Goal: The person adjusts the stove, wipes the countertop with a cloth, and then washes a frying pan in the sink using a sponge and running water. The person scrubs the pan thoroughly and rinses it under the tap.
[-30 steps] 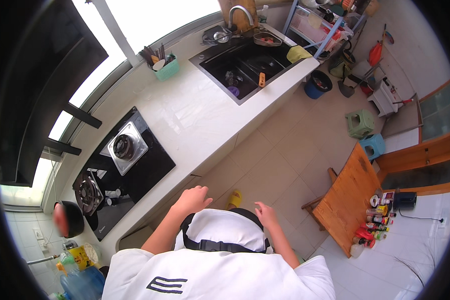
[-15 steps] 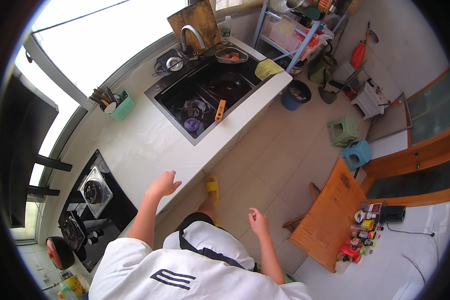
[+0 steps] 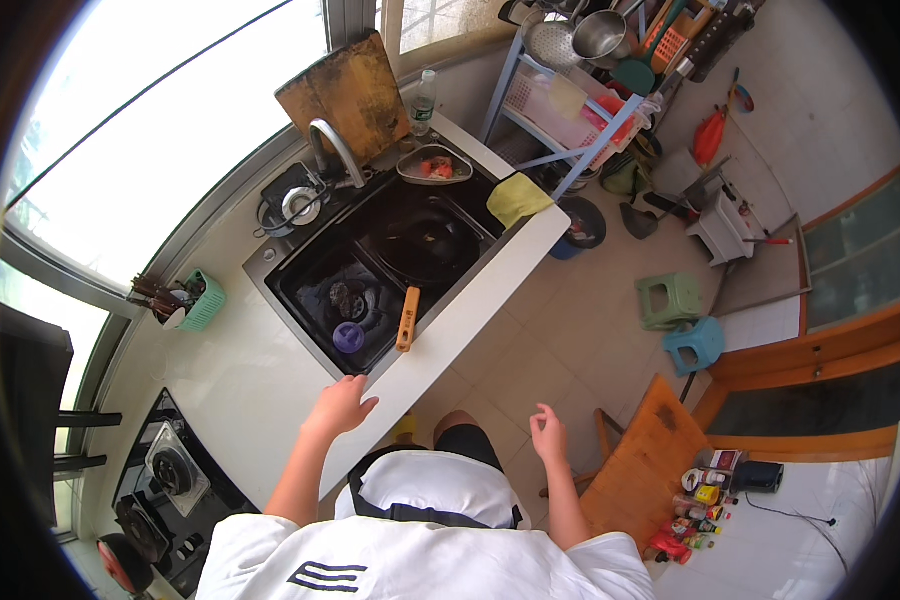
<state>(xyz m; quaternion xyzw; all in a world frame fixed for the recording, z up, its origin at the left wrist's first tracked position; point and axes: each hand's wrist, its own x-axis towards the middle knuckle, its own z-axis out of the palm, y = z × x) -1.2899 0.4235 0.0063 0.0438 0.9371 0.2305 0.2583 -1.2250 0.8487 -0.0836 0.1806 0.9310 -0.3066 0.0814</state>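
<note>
My left hand point(image 3: 338, 406) is over the white counter point(image 3: 260, 400), beside the near corner of the black double sink point(image 3: 315, 352). Its fingers are loosely apart with nothing in them. Off to the right, above the floor, my right hand point(image 3: 548, 436) hangs in the air, empty, its fingers slightly bent and apart. A dark wok point(image 3: 425, 245) sits in the sink, its wooden handle point(image 3: 408, 318) resting across the near rim. In the left basin lies a round purple item point(image 3: 349, 338) whose kind I cannot make out. A curved metal faucet point(image 3: 338, 150) stands behind the sink.
At the counter's left is a gas stove point(image 3: 175, 470). A green utensil basket point(image 3: 205, 300) stands near the window. A strainer basket with red scraps point(image 3: 435, 166) and a yellow-green cloth point(image 3: 518, 200) lie by the sink. A wooden table point(image 3: 640, 450) and stools point(image 3: 692, 345) stand at right.
I have moved forward toward the sink, which appears nearer now. My left hand has gone from over the counter near the stove to the sink's near corner. My right hand stays empty.
</note>
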